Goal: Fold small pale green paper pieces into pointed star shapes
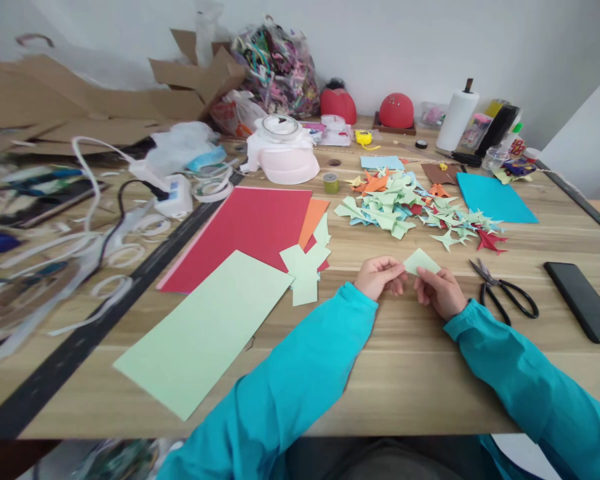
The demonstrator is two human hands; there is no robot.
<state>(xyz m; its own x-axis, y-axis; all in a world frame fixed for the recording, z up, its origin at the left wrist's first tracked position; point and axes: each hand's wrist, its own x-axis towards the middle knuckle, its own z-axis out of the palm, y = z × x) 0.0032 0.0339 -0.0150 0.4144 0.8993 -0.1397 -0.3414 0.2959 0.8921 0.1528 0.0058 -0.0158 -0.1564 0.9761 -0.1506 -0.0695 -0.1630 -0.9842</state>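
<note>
A small folded piece of pale green paper [421, 261] is held just above the wooden table [410, 373] by both of my hands. My left hand [379, 277] pinches its left edge with curled fingers. Its right lower edge is gripped by my right hand [439, 291], fingers closed. Both arms wear teal sleeves. To the left lie cut pale green paper pieces [306, 269] and a large pale green sheet [207, 329].
A pile of folded paper shapes [410, 207] lies beyond my hands. Black scissors [503, 295] and a black phone [583, 300] lie to the right. A red sheet [247, 233], a blue sheet [493, 197], tape rolls, cables and cardboard fill the left and back.
</note>
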